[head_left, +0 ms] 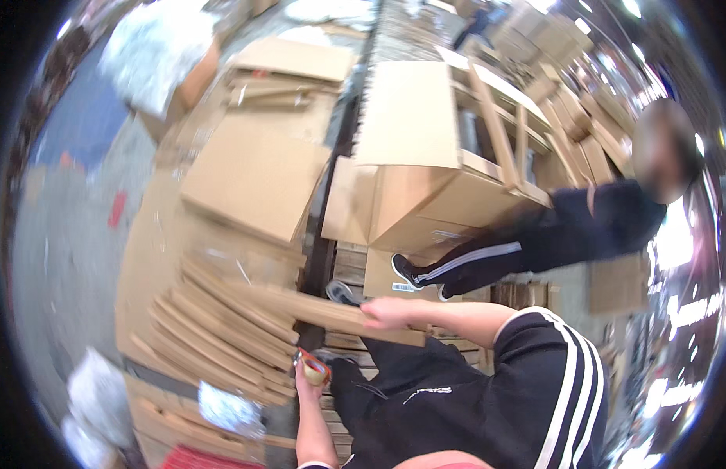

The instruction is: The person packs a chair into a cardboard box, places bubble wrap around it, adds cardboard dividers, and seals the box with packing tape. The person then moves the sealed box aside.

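My right hand (386, 313) is closed on the edge of a flattened cardboard box (324, 309), seen nearly edge-on. That flat box reaches left over a fanned stack of flattened boxes (214, 344). Lower down, my left hand (306, 383) is closed on a tape dispenser (315, 370) with a red-orange part and a tan roll. It is beside the stack's right end. Motion blurs the stack's upper part.
Another flat cardboard stack (253, 176) lies beyond, left of a dark gap. A large open carton (433, 187) stands ahead, with a co-worker (550, 227) in dark clothes beside it. Clear plastic wrap (230, 408) lies near the front left. Wooden slats (351, 266) are underfoot.
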Tool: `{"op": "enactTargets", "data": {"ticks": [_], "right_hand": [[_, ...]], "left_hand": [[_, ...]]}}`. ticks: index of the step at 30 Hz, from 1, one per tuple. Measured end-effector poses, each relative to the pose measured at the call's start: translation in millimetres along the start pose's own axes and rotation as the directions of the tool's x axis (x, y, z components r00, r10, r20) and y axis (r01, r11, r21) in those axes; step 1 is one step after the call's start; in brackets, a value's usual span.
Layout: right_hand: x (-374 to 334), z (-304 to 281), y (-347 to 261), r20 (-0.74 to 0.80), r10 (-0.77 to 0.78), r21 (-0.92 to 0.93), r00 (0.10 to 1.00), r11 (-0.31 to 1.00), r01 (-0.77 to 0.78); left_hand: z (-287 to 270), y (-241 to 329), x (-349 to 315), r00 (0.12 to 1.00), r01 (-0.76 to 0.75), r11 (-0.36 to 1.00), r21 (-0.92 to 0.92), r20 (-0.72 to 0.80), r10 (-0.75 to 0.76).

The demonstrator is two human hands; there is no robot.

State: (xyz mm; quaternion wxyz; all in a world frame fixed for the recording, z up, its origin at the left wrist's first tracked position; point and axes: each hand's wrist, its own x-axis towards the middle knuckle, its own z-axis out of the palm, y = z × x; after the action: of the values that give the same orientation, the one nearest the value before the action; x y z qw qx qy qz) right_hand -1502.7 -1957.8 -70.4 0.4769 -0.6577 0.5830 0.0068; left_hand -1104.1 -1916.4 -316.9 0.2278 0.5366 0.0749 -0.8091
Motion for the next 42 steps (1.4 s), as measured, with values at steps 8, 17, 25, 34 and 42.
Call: {"op": "enactTargets", "data": {"ticks": [8,17,25,34,42], "right_hand": [[-219.1,-29.9,-62.1,-0.026,-0.281,0.319,0.959,0.907,0.275],[-259.9,-28.8,4.6,-0.131,-0.339,0.681,0.932,0.652,0.333],[-250.4,-53.7,1.0,-0.171,-0.31,0.668,0.935,0.661,0.341],[-246.0,-83.1,-7.2,-0.239,-0.198,0.715,0.951,0.627,0.31],[-241.0,-81.3,-5.8,-0.299,-0.08,0.834,0.951,0.463,0.301]], "left_hand": [[186.3,105.6,-76.6,0.941,-0.253,0.94,0.227,0.284,0.185],[433.8,46.5,-172.6,0.673,-0.362,0.92,0.15,0.725,0.146],[544.4,-17.7,-196.7,0.482,-0.322,0.898,0.298,0.869,-0.115],[581.6,-70.1,-173.8,0.585,-0.164,0.785,0.598,0.7,-0.411],[587.5,-73.4,-158.5,0.547,-0.056,0.662,0.748,0.577,-0.606]]}}
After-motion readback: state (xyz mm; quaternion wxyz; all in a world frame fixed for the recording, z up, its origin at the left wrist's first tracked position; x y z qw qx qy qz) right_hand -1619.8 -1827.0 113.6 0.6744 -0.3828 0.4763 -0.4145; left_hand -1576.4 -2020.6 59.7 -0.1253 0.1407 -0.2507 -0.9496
